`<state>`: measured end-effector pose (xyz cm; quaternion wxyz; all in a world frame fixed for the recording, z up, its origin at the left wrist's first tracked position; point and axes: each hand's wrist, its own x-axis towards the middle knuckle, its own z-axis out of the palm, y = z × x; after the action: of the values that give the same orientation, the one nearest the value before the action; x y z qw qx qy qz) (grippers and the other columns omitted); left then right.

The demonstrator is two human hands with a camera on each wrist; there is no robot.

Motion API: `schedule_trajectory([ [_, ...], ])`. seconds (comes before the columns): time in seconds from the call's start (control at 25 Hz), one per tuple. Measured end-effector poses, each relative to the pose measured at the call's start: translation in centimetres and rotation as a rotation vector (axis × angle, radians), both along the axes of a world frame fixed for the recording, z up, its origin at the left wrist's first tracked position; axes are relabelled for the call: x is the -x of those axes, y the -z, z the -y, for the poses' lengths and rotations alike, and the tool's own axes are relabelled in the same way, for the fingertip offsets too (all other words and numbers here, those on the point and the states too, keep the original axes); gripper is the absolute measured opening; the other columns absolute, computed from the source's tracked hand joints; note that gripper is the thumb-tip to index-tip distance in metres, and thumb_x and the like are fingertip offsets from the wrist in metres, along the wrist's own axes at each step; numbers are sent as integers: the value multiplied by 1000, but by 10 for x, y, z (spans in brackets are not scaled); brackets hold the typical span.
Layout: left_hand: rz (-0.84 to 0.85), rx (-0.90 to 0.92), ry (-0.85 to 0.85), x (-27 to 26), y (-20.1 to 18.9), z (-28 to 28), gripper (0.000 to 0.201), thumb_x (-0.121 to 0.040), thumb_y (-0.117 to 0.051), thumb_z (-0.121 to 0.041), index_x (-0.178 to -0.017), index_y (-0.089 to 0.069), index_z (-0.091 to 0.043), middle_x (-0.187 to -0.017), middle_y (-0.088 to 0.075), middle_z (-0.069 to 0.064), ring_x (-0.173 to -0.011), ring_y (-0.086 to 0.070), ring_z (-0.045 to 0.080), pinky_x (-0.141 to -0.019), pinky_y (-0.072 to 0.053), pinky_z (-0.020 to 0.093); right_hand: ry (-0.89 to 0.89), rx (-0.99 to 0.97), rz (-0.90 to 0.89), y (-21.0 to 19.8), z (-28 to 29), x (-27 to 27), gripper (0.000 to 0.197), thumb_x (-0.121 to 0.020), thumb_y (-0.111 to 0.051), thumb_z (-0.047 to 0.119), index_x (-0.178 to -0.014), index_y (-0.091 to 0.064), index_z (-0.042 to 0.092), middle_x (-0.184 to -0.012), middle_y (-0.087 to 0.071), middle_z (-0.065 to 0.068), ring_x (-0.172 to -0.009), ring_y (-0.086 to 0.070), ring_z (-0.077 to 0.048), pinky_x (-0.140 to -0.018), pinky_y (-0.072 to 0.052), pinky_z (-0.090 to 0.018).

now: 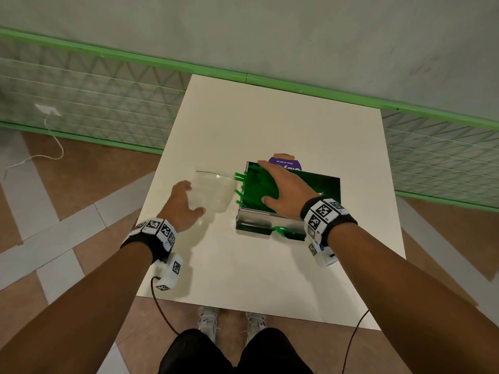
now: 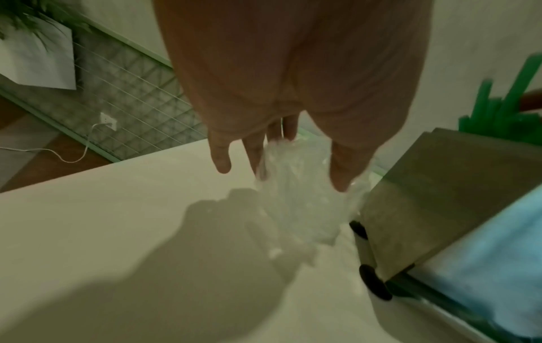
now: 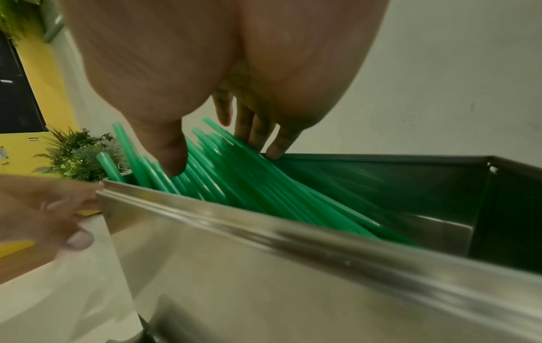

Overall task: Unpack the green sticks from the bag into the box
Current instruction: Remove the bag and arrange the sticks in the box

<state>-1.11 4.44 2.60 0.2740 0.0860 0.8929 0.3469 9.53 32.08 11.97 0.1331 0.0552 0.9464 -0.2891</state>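
A steel box point(image 1: 267, 220) stands on the white table point(image 1: 270, 279), with a bundle of green sticks point(image 1: 251, 193) lying slanted inside it. Their left ends poke out over the box's left wall. My right hand point(image 1: 267, 182) lies spread on top of the sticks point(image 3: 249, 185), fingers and thumb fairly straight and touching them. Left of the box, my left hand point(image 1: 193, 198) grips the clear plastic bag point(image 1: 216, 187). In the left wrist view the bag point(image 2: 302, 220) hangs crumpled between thumb and fingers, and no sticks show in it.
A purple-labelled item point(image 1: 285, 161) lies just behind the box. The table's far edge meets a green-framed mesh fence point(image 1: 108, 103). A white cable point(image 1: 54, 141) runs over the tiled floor at the left. My shoes point(image 1: 232, 319) show under the near table edge.
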Motion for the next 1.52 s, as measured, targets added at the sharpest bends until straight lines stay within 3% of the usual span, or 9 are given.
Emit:
schedule_trajectory([
  [0.12, -142, 151, 33, -10, 0, -3, 55, -83, -74, -43, -132, -53, -25, -142, -48, 0, -133, -43, 29, -109, -30, 42, 9, 21, -7, -2, -4, -5, 90, -87, -72, 31, -159, -18, 26, -159, -36, -4, -141, -42, -23, -112, -37, -33],
  [0.4, -292, 74, -118, -1, -38, -39, 51, -76, -49, -50, -111, -67, -19, -125, -49, 7, -121, -43, 31, -106, -31, 41, 38, -45, 15, -4, -29, -20, 86, -83, -71, 48, -155, -30, 24, -156, -40, -2, -139, -43, -21, -113, -39, -38],
  [0.56, -245, -301, -139, -11, -71, -74, 50, -92, -40, -58, -108, -62, -16, -105, -59, 5, -98, -59, 27, -86, -44, 35, 25, -132, 146, 6, -47, -25, 89, -82, -72, 47, -155, -30, 20, -155, -40, -5, -136, -46, -24, -110, -42, -39],
  [0.68, -127, -240, 13, -22, -86, -112, 49, -95, -36, -66, -109, -57, -24, -86, -66, 0, -76, -65, 19, -71, -49, 32, 23, -92, 191, 12, -50, -22, 91, -80, -77, 38, -155, -31, 16, -155, -41, -8, -135, -48, -26, -109, -43, -36],
  [0.88, -271, -109, -24, -20, -69, -134, 28, -104, -43, -37, -99, -57, -13, -64, -59, 2, -59, -58, 22, -58, -43, 32, 37, -59, 227, 25, -47, -9, 104, -74, -82, 36, -157, -24, 14, -151, -40, -11, -133, -46, -29, -107, -44, -37],
  [1.0, -277, -176, -90, -11, -63, -128, 27, -105, -44, -26, -91, -58, -7, -69, -57, 3, -58, -50, 14, -51, -37, 17, 29, -108, 246, 33, -46, -6, 106, -73, -83, 39, -158, -24, 16, -151, -32, -9, -139, -34, -29, -111, -41, -42],
  [1.12, -176, -191, -107, -12, -60, -126, 37, -104, -45, -38, -92, -58, -5, -75, -59, 3, -63, -52, 12, -56, -38, 19, 51, -72, 227, 38, -42, -5, 95, -72, -83, 34, -152, -35, 16, -151, -31, -9, -136, -39, -28, -110, -43, -40],
  [1.28, -140, -258, -111, -16, -56, -127, 43, -105, -40, -41, -86, -52, -4, -71, -52, 3, -63, -47, 18, -59, -37, 31, 36, -14, 235, 35, -38, -3, 88, -71, -84, 30, -144, -38, 17, -133, -55, -8, -115, -60, -27, -97, -53, -41],
  [1.52, -66, -452, -264, -3, -41, -126, 44, -102, -37, -49, -70, -44, -19, -66, -45, 0, -64, -44, 21, -66, -39, 38, 11, 47, 101, 13, -31, 5, 60, -77, -78, 20, -132, -54, 16, -122, -58, -5, -107, -59, -23, -88, -48, -29],
])
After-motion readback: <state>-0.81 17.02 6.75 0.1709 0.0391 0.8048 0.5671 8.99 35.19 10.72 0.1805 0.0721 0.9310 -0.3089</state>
